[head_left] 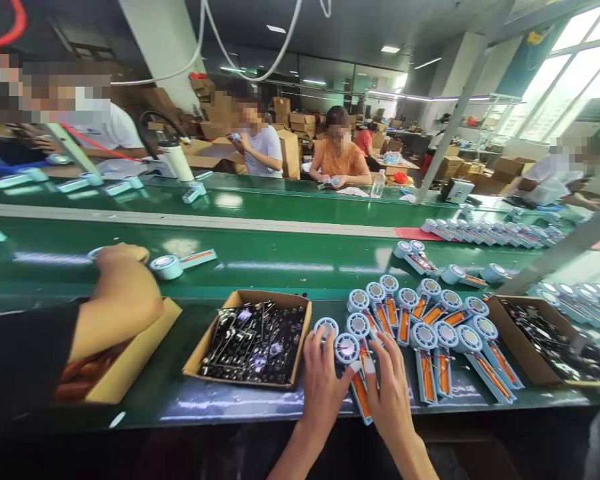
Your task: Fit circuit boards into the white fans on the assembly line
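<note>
Both of my hands are at a light-blue handheld fan body point(347, 348), an open half shell with a round head and an orange battery strip in its handle. My left hand point(324, 383) curves around the head's left side, its thumb at the lower edge. My right hand point(391, 390) is on the right, thumb against the handle and fingers slightly bent near thin red wires. Two more fan bodies lie close to my fingers, one round head point(327, 327) partly behind my left fingertips. Several similar fan bodies point(424, 337) lie grouped on the right.
A cardboard box point(193, 363) of black circuit boards stands on my left; another box point(530, 377) of dark parts is at right. Beyond runs a green conveyor point(280, 257) carrying fan bodies. A co-worker's arm point(125, 300) reaches over a box point(130, 370) at left. People sit opposite.
</note>
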{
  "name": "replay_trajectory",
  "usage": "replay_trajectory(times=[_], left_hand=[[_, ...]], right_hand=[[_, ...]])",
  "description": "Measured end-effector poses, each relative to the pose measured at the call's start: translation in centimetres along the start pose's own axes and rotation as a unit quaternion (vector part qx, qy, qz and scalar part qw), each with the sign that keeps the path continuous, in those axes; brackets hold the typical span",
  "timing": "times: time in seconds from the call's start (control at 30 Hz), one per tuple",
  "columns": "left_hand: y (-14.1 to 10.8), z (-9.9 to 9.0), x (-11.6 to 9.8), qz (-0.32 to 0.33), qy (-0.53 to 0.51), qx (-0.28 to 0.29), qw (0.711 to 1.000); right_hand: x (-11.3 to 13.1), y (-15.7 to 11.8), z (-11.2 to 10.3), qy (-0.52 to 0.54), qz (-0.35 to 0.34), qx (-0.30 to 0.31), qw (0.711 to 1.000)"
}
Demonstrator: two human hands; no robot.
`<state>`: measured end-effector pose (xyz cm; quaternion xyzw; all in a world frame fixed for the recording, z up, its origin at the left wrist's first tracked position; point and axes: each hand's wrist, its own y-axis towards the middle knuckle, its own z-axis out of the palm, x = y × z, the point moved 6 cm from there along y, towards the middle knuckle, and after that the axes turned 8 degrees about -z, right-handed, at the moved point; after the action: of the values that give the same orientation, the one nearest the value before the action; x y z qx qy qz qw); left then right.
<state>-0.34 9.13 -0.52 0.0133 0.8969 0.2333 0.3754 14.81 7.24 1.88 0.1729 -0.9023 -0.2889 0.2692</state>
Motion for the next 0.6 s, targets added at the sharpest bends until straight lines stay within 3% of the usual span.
replay_trajectory(times=[0.1, 0.2, 0.3, 0.5, 0.6], left_hand=[[0.1, -0.6, -0.1, -0.004, -0.019, -0.004, 1.000], [-0.3, -1.2, -0.2, 0.001, -0.023, -0.004, 1.000], [-1.0, -1.3, -0.1, 0.005, -0.013, -0.007, 1.000], [-1.8, -1.0, 0.4, -0.009, -0.019, 0.024, 0.999], [-1.9, -0.8, 0.2, 0.000, -0.001, 0.028, 1.000]], right_hand=[[2.2, -2.2, 0.9, -0.022, -0.054, 0.053, 0.997], [2.6, -2.6, 2.2, -0.041, -0.066, 0.082, 0.994], [2.0, -1.7, 2.7, -0.050, -0.049, 0.087, 0.994], [-0.8, -1.1, 1.3, -0.116, -0.065, 0.106, 0.985], [-2.2, -1.5, 1.1, -0.124, -0.063, 0.086, 0.986]])
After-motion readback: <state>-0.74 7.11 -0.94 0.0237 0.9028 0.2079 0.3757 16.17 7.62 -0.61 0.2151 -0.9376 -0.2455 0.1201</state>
